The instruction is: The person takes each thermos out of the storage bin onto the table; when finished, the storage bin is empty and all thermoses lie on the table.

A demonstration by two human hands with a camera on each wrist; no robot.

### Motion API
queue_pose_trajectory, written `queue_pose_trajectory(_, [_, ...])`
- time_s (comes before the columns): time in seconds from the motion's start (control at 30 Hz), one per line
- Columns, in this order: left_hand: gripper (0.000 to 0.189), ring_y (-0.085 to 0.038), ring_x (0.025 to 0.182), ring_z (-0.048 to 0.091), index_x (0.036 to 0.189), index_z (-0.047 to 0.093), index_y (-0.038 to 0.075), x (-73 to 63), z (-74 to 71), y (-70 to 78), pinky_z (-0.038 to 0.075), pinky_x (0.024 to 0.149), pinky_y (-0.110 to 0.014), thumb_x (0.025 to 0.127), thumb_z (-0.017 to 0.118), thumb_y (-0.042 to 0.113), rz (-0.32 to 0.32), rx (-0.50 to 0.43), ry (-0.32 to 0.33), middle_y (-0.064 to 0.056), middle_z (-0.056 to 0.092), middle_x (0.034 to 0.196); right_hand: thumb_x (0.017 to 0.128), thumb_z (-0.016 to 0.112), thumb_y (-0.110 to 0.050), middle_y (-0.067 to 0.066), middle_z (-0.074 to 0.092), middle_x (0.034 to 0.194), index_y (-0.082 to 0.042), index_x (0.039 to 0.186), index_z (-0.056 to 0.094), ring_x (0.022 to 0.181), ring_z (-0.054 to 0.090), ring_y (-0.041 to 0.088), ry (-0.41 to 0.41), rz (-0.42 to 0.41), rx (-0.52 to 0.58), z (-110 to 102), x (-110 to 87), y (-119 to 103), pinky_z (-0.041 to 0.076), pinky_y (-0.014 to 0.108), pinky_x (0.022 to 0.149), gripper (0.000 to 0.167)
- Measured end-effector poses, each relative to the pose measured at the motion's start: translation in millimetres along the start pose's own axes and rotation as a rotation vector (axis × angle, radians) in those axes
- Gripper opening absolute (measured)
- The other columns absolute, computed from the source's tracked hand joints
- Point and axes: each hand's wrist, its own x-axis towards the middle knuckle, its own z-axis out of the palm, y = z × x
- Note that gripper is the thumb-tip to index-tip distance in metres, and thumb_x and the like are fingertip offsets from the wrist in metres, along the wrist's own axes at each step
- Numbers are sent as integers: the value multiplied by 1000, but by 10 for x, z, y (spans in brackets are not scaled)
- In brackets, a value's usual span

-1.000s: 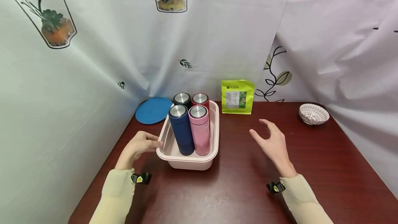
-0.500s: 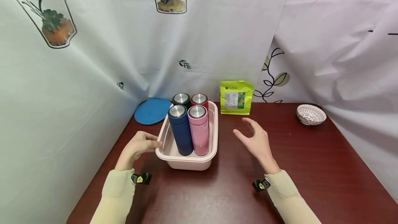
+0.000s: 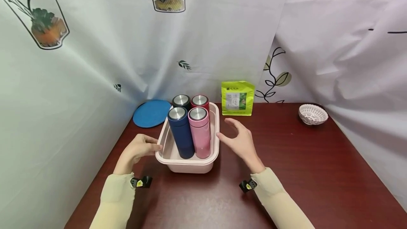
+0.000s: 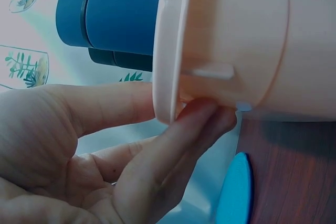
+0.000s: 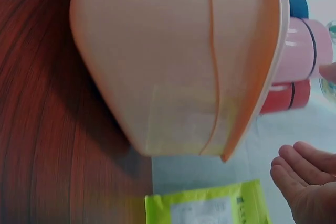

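A pale pink plastic basin (image 3: 190,168) stands on the dark red table, holding several thermos flasks upright. Nearest are a navy thermos (image 3: 182,139) and a pink thermos (image 3: 201,139); behind them stand a black thermos (image 3: 181,100) and a red thermos (image 3: 201,100), mostly hidden. My left hand (image 3: 140,150) pinches the basin's left rim, thumb over the edge and fingers beneath it, as the left wrist view shows. My right hand (image 3: 242,144) hovers by the basin's right rim, thumb and fingers spread apart, holding nothing. In the right wrist view a gap separates its fingers (image 5: 302,169) from the basin.
A blue round lid-like disc (image 3: 151,113) lies behind the basin on the left. A green packet (image 3: 237,98) stands against the curtain at the back. A white woven bowl (image 3: 313,114) sits at the far right corner. Hanging curtain bounds the table's back and sides.
My right hand has moved left across the table, up to the basin's right rim. The left hand keeps its pinch on the left rim. The head view has shifted slightly.
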Motion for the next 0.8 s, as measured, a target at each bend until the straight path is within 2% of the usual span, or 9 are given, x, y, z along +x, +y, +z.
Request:
queue_pose_trajectory(0.27, [43,-29,85,72,119,57,-21,-20,17,-42,59,82,-48,87,70,5,-7,-2,0,-33,65,110,72,86,-41,4,66,125,-12,130,61,116,61,19,-58,-17,44,243,16,-82,51,41,100,70])
queue_pose_trajectory(0.5, [44,-29,88,72,120,57,-20,-59,11,-147,59,82,-46,87,70,7,-17,0,-15,-30,67,109,69,89,-35,8,64,129,-12,133,59,119,60,26,-147,-26,133,436,34,-177,51,45,100,74])
queue_pose_trajectory(0.8, [46,-28,87,71,121,55,-21,18,-13,-22,59,83,-48,88,69,8,10,31,-37,-30,66,108,68,91,-27,12,63,124,-4,133,57,114,63,26,-134,2,124,501,118,-258,54,42,97,77])
